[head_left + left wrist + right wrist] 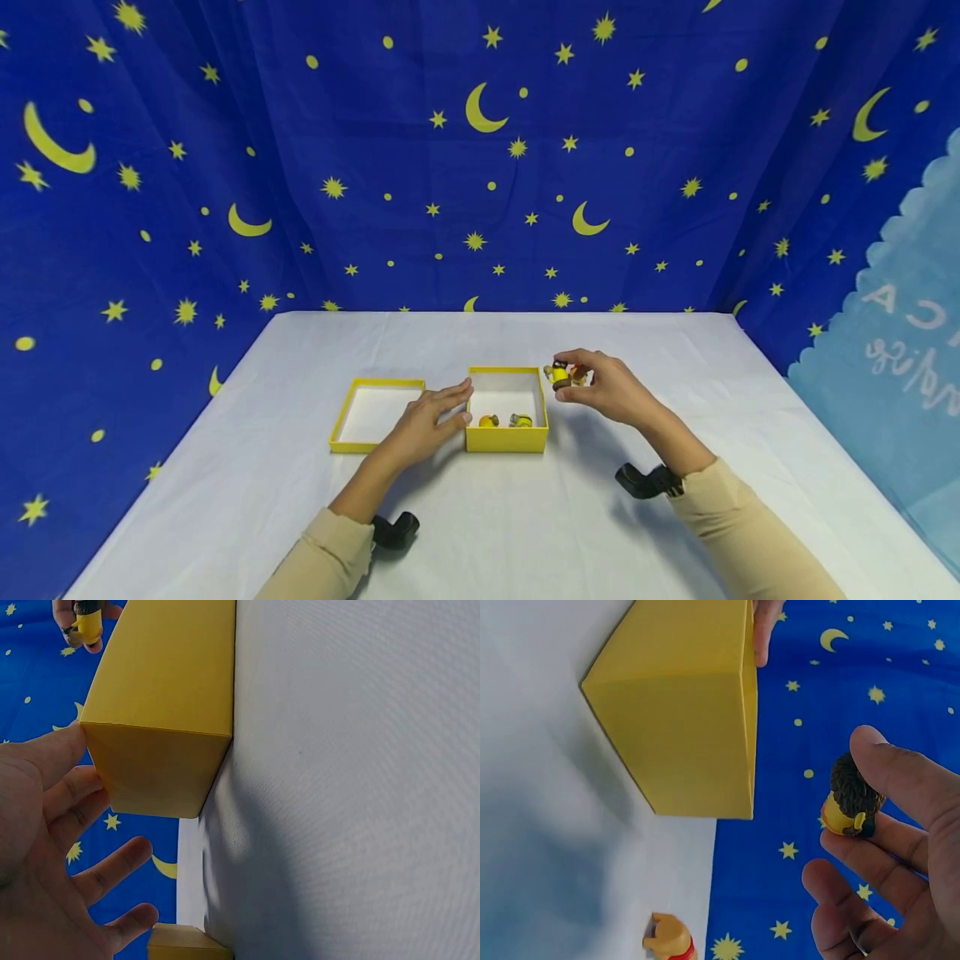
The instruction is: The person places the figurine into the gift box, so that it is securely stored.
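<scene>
A yellow box (pixel 506 440) with a white inside stands open on the table, and two small yellow figures, one orange-yellow (pixel 489 421) and one yellow and grey (pixel 521 421), lie inside it. My left hand (pixel 426 425) touches the box's left side with its fingers spread, which the left wrist view also shows. Just beyond the box's right edge, my right hand (pixel 611 390) pinches a small yellow and dark brown figure (pixel 847 795) between thumb and fingers, above the table.
The yellow-rimmed lid (pixel 378 413) lies left of the box, white inside up. A small orange figure with a red band (pixel 671 937) is on the table to the right of the box. A blue curtain (pixel 390 150) with stars hangs behind the table.
</scene>
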Demonstrator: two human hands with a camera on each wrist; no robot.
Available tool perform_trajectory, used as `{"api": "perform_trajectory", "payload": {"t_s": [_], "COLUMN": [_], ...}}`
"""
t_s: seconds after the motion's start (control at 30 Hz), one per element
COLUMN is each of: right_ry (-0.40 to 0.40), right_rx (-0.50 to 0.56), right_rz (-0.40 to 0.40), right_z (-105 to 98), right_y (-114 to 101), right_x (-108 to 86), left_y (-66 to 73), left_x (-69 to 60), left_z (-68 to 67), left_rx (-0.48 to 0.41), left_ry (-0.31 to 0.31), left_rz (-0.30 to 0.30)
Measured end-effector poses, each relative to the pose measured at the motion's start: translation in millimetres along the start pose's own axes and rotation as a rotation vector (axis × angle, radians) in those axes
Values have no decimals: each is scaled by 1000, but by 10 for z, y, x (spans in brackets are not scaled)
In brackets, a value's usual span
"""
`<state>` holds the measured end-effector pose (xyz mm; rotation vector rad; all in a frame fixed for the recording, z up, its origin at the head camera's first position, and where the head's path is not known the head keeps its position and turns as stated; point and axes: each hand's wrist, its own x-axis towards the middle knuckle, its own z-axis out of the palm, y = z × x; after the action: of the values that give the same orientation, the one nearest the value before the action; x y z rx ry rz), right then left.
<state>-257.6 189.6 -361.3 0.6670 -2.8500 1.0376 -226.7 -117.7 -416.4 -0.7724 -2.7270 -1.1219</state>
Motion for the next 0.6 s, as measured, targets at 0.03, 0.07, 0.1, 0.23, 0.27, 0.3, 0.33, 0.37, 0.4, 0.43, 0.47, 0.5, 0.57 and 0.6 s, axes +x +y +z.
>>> {"api": "perform_trajectory", "payload": {"t_s": [0.03,0.07,0.1,0.23,0.27,0.3,0.33,0.37,0.4,0.43,0.47,0.5,0.57,0.6], "right_ry": [3,5,7,9,7,6,5,6,6,7,7,8,6,5], "right_rx": [3,7,11,19,19,20,21,24,28,35,39,44,50,53], "right_rz": [3,8,12,26,28,28,26,22,17,11,6,1,-3,-2], "right_z": [7,14,22,57,65,73,81,91,99,108,117,128,147,155], "right_y": [-7,-18,-30,-77,-88,-99,-106,-109,-116,-122,-125,-128,-136,-144], "right_x": [7,16,26,69,80,88,96,104,110,115,119,123,134,140], "left_y": [-1,-2,1,-5,-6,-7,-10,-12,-15,-17,-18,-16,-18,-19], "left_x": [0,1,1,2,2,2,3,2,2,2,2,0,2,3], "left_z": [2,3,1,6,6,6,9,9,9,8,8,4,4,4], "left_rx": [1,1,-1,6,5,6,9,8,7,8,8,6,6,7], "left_ry": [1,1,1,3,2,1,1,0,-1,-3,-5,-7,-10,-10], "left_rz": [0,1,-1,-2,-3,-3,-2,-2,-2,-2,-1,-2,-2,-1]}}
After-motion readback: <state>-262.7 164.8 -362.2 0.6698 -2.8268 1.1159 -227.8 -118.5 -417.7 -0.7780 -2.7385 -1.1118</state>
